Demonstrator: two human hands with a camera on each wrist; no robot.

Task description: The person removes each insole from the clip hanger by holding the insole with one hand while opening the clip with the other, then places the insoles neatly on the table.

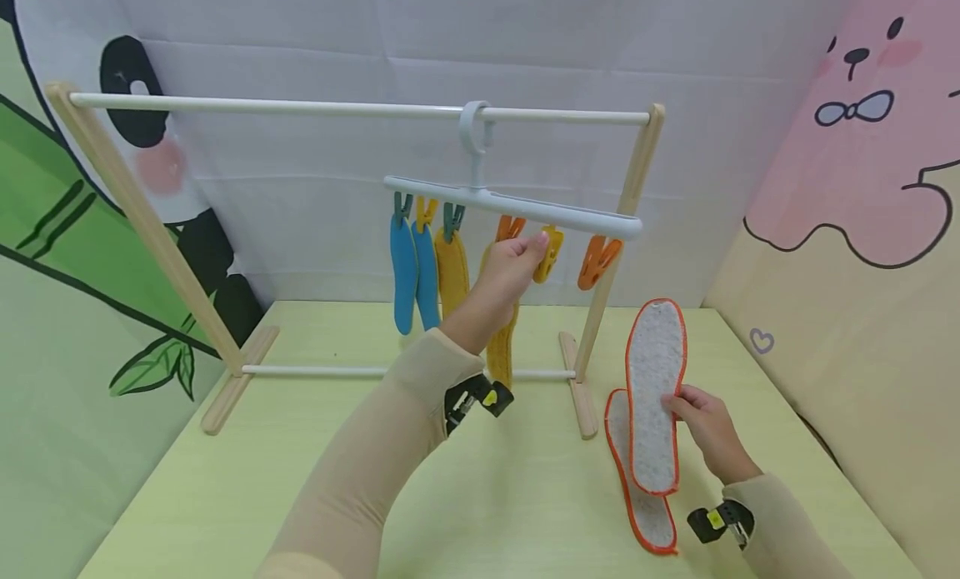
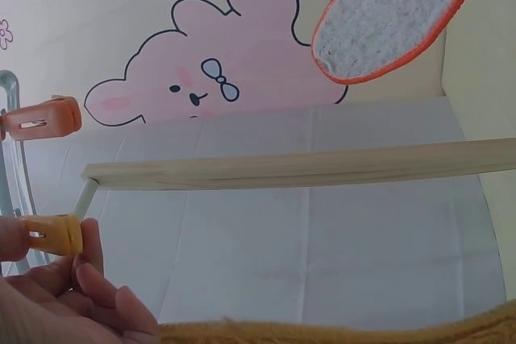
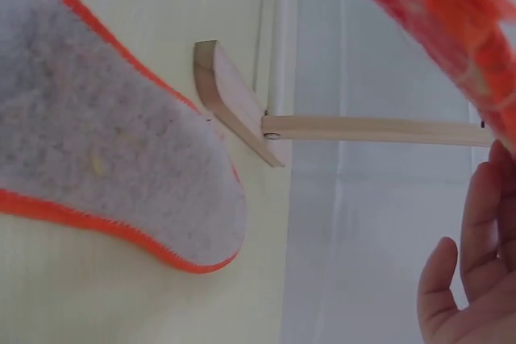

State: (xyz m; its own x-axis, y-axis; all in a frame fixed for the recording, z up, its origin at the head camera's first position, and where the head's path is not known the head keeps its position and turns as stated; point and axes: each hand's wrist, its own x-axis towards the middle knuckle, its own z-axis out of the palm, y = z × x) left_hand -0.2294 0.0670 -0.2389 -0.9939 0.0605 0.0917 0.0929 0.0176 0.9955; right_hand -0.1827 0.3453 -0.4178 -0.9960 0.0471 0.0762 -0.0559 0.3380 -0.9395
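Note:
A pale blue clip hanger [image 1: 555, 211] hangs tilted from the rack's top bar. My left hand [image 1: 512, 275] pinches the yellow clip [image 1: 551, 254] between thumb and fingers; in the left wrist view that yellow clip [image 2: 56, 234] has nothing in it. To its right dangles an orange clip [image 1: 597, 262], also bare. My right hand [image 1: 708, 429] grips the edge of a grey insole [image 1: 656, 396] with orange trim, held upright above the table. A second grey insole [image 1: 648, 521] lies on the table, partly hidden behind the first.
Blue insoles [image 1: 403, 275] and mustard insoles [image 1: 452, 271] hang from the hanger's left and middle clips. The rack's wooden right leg [image 1: 600, 329] and its foot [image 1: 577, 387] stand between my hands. A white lower bar [image 1: 322, 371] runs above the table [image 1: 315, 479].

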